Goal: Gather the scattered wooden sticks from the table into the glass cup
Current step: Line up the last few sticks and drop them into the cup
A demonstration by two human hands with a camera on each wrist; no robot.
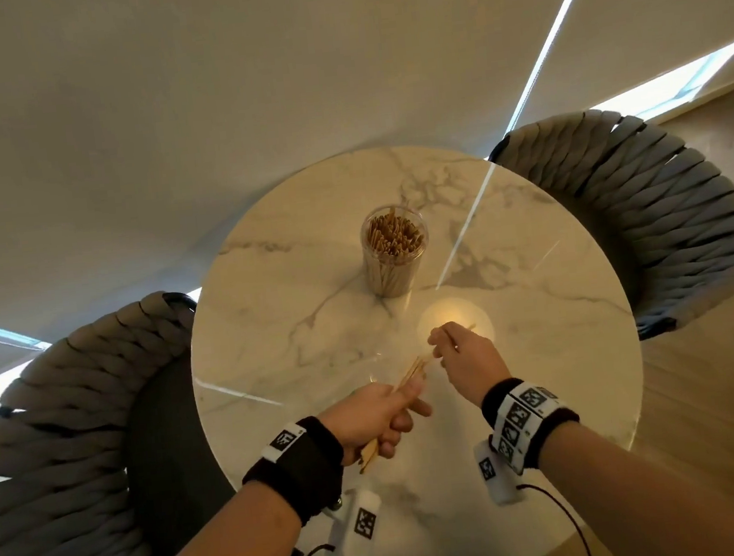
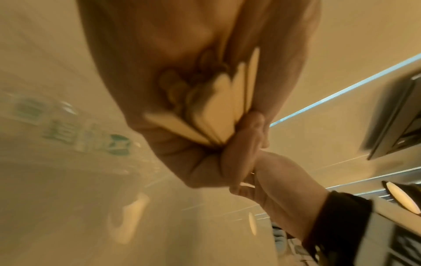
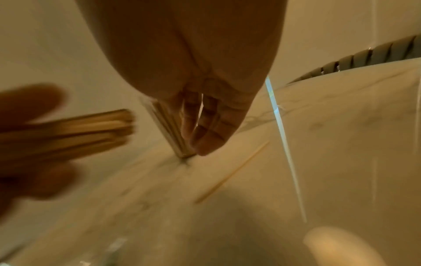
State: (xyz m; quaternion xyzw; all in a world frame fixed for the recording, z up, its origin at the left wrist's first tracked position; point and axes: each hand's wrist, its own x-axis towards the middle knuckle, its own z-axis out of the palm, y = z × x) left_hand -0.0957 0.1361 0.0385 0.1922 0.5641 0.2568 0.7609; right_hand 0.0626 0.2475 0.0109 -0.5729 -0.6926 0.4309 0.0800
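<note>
The glass cup (image 1: 395, 250) stands upright near the middle of the round marble bench (image 1: 569, 369), already packed with wooden sticks. Nearer the person than the cup, the left hand (image 1: 380, 417) curls round a bundle of sticks (image 1: 409, 375), fanned in its fist as the left wrist view shows; it seems to serve as a holder so the cup needs fewer trips. Just right of it, the right hand (image 1: 464, 358) pinches a single stick (image 1: 451, 342) between thumb and fingers, its near end meeting the bundle's tips, apparently to feed it in. The right wrist view shows one more thin stick (image 3: 232, 171) lying flat on the bench, on the person's side of the cup, not yet gathered.
</note>
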